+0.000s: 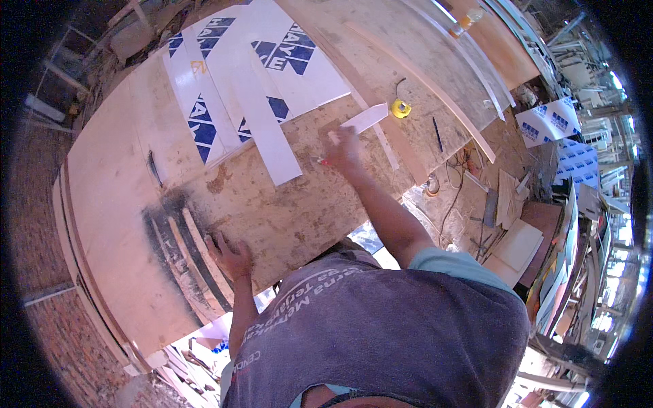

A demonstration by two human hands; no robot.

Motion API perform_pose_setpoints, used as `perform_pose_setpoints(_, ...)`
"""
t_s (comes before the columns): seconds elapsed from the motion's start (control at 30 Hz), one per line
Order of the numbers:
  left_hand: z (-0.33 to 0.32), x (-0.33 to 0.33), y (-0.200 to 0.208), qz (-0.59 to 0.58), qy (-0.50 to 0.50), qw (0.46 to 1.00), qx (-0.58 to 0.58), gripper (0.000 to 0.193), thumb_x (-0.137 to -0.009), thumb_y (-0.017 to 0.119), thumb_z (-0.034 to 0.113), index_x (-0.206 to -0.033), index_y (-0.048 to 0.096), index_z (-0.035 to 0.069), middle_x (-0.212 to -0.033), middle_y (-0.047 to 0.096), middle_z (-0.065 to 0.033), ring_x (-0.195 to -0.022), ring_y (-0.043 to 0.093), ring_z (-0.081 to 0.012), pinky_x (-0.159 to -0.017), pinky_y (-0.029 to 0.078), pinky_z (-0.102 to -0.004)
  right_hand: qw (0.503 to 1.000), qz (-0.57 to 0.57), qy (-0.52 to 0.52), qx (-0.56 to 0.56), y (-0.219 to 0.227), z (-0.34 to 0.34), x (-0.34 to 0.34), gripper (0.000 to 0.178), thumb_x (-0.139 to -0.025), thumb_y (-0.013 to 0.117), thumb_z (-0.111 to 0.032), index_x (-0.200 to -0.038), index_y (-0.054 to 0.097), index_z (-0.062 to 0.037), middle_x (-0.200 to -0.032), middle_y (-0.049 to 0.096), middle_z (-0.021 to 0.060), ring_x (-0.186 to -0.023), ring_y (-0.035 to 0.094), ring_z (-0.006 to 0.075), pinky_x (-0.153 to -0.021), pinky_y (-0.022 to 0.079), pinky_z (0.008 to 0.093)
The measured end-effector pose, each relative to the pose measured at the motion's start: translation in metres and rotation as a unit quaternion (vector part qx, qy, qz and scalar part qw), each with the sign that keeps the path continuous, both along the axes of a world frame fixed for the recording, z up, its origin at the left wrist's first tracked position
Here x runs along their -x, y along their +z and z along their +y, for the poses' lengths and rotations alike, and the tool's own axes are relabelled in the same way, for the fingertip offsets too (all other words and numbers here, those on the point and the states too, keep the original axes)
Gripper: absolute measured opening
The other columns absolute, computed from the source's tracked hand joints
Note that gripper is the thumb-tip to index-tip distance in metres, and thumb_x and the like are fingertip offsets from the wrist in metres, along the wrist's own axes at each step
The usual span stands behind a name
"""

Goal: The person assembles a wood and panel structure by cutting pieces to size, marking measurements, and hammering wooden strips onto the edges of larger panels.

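Observation:
My right hand (342, 151) is over the middle of the wooden worktable (272, 224), blurred by motion. It looks closed, and a small red part (323, 162) shows at its edge; what it belongs to is hidden. Just beyond that hand lies a white strip with a pointed end (369, 119). My left hand (231, 258) rests near the table's front edge, fingers apart, with nothing in it. Beside its fingertips run dark, charred-looking grooves (194, 255). A long white strip (272, 146) lies between the two hands, across white panels with blue print (299, 68).
A yellow tape measure (401, 109) and a thin black stick (437, 134) lie right of my right hand. A long wooden batten (435, 98) crosses the table's right side. Dark tool-like piece (155, 168) lies at left. Board offcuts (517, 248) lie below on the right.

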State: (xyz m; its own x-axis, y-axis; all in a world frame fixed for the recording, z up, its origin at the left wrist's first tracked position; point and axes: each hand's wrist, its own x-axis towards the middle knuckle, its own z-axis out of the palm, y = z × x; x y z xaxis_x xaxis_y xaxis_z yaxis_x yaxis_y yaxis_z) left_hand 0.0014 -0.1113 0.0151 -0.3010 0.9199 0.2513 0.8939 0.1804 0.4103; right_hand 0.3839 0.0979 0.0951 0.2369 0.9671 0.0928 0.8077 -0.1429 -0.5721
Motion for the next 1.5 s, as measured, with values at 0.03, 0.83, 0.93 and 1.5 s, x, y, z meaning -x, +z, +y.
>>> perform_pose_setpoints(0.03, 0.004, -0.003, 0.005, -0.004, -0.006, 1.0, -0.001, 0.072, -0.081, 0.073, 0.031, -0.143, 0.051, 0.002, -0.156, 0.033, -0.0306, -0.144, 0.032, -0.0484, -0.118, 0.029, -0.0569, 0.999, 0.044, -0.029, -0.011, -0.008, 0.001, -0.032, 0.034, -0.089, 0.066, -0.022, -0.12, 0.067, -0.0082, -0.116, 0.065, 0.0214, -0.107, 0.064, 0.0362, -0.091, 0.052, 0.0454)
perform_pose_setpoints(0.83, -0.441, -0.127, -0.065, -0.207, 0.656, 0.718, 0.105, 0.008, -0.087, 0.065, 0.012, -0.088, 0.068, 0.005, -0.126, 0.062, -0.0231, -0.126, 0.055, -0.0365, -0.099, 0.046, -0.0464, 0.789, 0.22, 0.562, -0.118, 0.064, -0.075, 0.264, 0.013, -0.085, 0.08, -0.012, -0.084, 0.07, -0.0038, -0.073, 0.062, 0.0051, -0.067, 0.057, 0.015, -0.064, 0.047, 0.0315)
perform_pose_setpoints(0.93, -0.575, -0.162, -0.12, -0.246, 0.49, 0.644, 0.534, 0.021, -0.086, 0.067, 0.023, -0.098, 0.075, 0.008, -0.125, 0.066, -0.0198, -0.117, 0.063, -0.0279, -0.095, 0.05, -0.0409, 0.765, 0.22, 0.596, -0.103, 0.062, -0.148, 0.315, 0.014, -0.085, 0.08, -0.014, -0.085, 0.071, -0.0034, -0.077, 0.064, 0.0062, -0.067, 0.058, 0.0154, -0.062, 0.047, 0.0315)
perform_pose_setpoints(1.5, -0.713, -0.064, -0.147, -0.568, 0.691, 0.446, 0.006, 0.036, -0.088, 0.07, 0.027, -0.112, 0.074, 0.0, -0.113, 0.073, -0.02, -0.104, 0.07, -0.0298, -0.09, 0.053, -0.0403, 0.667, 0.019, 0.744, -0.011, 0.039, -0.389, 0.546, 0.012, -0.088, 0.073, -0.015, -0.096, 0.071, -0.0057, -0.083, 0.069, 0.0129, -0.075, 0.069, 0.0295, -0.069, 0.054, 0.039)
